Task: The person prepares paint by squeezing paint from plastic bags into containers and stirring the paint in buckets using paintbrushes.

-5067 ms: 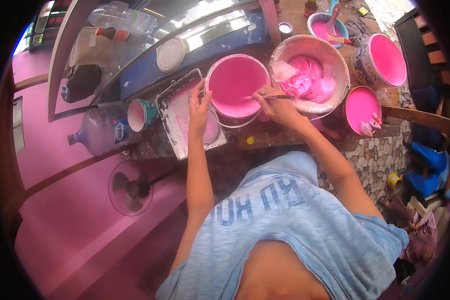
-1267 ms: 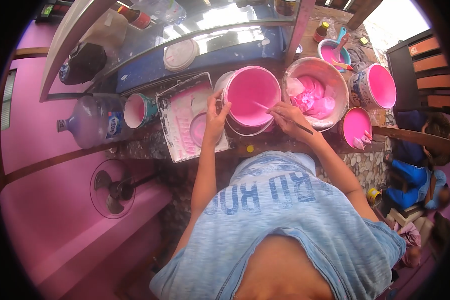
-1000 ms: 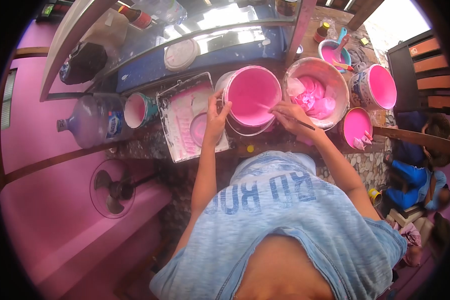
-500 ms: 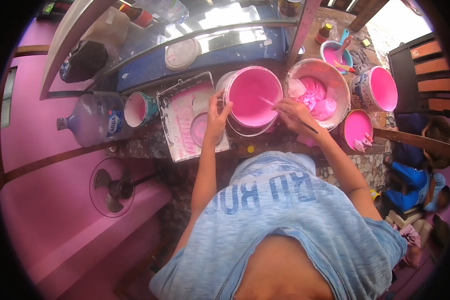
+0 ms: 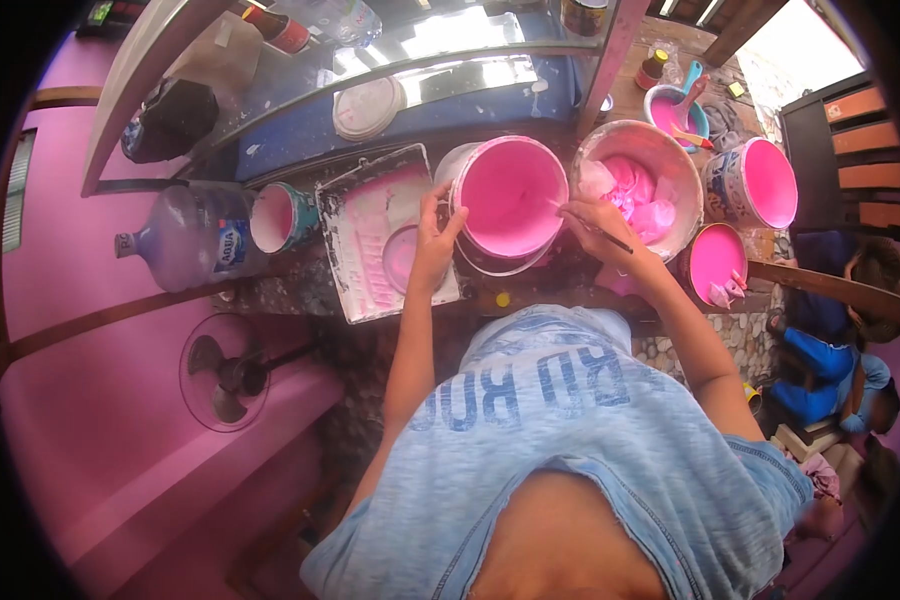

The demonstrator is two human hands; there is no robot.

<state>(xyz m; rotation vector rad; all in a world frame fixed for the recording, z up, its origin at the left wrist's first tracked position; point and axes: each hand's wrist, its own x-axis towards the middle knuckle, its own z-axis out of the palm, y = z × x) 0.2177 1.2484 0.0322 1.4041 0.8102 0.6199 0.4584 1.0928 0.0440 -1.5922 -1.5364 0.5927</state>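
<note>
A bucket of pink paint (image 5: 511,247) stands tilted toward me at the front of the table. My left hand (image 5: 435,238) grips its left side, with the thumb near the rim. In my right hand (image 5: 602,228) is a thin stick (image 5: 615,240), dark at one end and pink at the other. Its pink tip is at the bucket's right inner wall. Just behind that hand sits a larger tub (image 5: 688,190) with pink-smeared plastic bags (image 5: 632,195) inside. Left of the bucket lies a paint tray (image 5: 355,285) streaked with pink, holding a round lid (image 5: 401,258).
To the right are a patterned bucket (image 5: 727,190), a can of pink paint (image 5: 718,262) and a bowl with brushes (image 5: 674,115). A water jug (image 5: 185,240) and a teal can (image 5: 295,222) stand left, above a fan (image 5: 232,375). Another person (image 5: 820,375) sits at lower right.
The stick's pink tip has moved right, from over the paint to the bucket's right inner wall. My right hand has shifted slightly right; my left hand keeps its hold.
</note>
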